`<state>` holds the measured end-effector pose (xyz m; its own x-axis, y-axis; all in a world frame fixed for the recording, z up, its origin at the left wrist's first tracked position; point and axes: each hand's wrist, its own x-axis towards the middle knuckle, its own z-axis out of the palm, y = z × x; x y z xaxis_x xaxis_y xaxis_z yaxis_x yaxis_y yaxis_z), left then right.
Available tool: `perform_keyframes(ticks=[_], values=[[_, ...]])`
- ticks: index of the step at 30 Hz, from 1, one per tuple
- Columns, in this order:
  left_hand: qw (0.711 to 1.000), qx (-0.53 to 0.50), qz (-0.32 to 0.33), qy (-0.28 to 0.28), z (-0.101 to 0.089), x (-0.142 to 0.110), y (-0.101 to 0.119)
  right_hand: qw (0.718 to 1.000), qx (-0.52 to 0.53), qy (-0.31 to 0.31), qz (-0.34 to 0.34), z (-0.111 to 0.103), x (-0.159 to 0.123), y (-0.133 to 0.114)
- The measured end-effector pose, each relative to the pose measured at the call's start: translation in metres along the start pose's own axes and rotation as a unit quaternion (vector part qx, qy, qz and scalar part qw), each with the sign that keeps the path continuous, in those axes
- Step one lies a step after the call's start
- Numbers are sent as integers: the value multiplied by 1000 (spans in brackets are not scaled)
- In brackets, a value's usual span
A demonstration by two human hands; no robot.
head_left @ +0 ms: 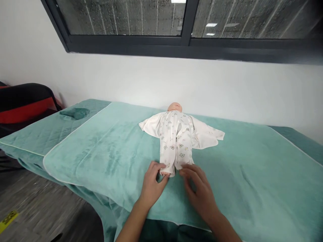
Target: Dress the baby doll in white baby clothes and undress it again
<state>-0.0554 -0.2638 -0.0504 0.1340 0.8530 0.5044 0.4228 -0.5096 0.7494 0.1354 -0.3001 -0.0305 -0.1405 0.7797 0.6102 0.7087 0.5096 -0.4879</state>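
Observation:
A baby doll (175, 107) lies on its back with its head toward the wall. It is dressed in white printed baby trousers (173, 148), and a white top (205, 132) with its sleeves spread out to both sides. My left hand (153, 183) has thumb and forefinger around the cuff of the left trouser leg, where a bit of the doll's foot (165, 173) shows. At the right leg's cuff, my right hand (198, 190) pinches the hem with its fingertips. That leg's foot is hidden.
Beneath the doll is a bed with a green plush cover (101, 151), its face hole (75, 113) at the left end. Behind it stand a white wall (121, 80) and a dark-framed window (126, 39). A black and red chair (27, 104) is at far left.

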Motion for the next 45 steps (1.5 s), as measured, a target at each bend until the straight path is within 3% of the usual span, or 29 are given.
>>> perform_keyframes(ticks=[4,8,16,21,24,32,35,39,42,45], values=[[992,106,68,-19,4,-3,4,993,-40,19,112,-5,-17,28],[965,203,157,-64,10,0,17,987,-57,-8,150,-1,-15,39],[956,211,157,-130,30,23,39,987,73,10,144,-5,0,31],[979,135,124,-91,41,26,46,991,105,26,83,-21,7,19],[989,95,93,-63,41,25,45,995,92,-17,42,-29,6,15],[986,46,131,-88,14,14,31,989,36,-142,1,-41,-15,26],[990,48,112,-71,7,16,25,989,48,-132,36,-49,-8,38],[983,95,122,-97,5,16,20,995,-23,-53,87,-43,16,73],[986,80,118,-88,7,10,19,990,-131,-18,57,-27,40,102],[993,30,91,-67,4,10,13,980,-196,-37,29,-12,62,122]])
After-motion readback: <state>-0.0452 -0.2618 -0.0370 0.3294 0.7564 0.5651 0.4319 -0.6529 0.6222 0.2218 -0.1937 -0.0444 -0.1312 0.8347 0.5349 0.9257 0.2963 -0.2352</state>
